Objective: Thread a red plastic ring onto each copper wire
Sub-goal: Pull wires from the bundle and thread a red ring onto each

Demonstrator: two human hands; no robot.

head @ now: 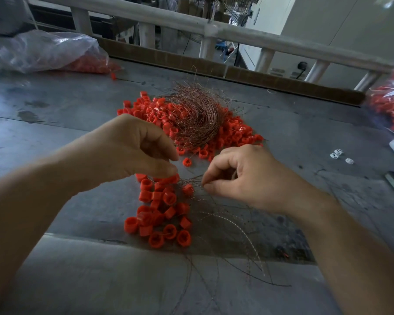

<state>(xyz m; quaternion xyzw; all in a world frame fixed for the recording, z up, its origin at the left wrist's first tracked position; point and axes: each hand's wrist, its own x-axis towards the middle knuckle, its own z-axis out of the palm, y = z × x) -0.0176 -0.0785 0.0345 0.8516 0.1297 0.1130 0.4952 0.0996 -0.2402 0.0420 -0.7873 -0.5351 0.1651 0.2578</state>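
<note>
red plastic rings point(159, 214): near batch on bench point(78, 105), apparently threaded; larger loose pile point(234, 135) and copper wire bundle point(198, 114) beyond, left to do. right hand point(243, 176) fingers pinch wires point(191, 179) beside one ring point(188, 189); left hand point(132, 151) fingers curled, grip unclear.

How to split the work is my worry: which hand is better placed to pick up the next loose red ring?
Left, probably. The right hand pinches the copper wires and looks occupied, while the left hand has its fingertips right beside a loose red ring on the table.
</note>
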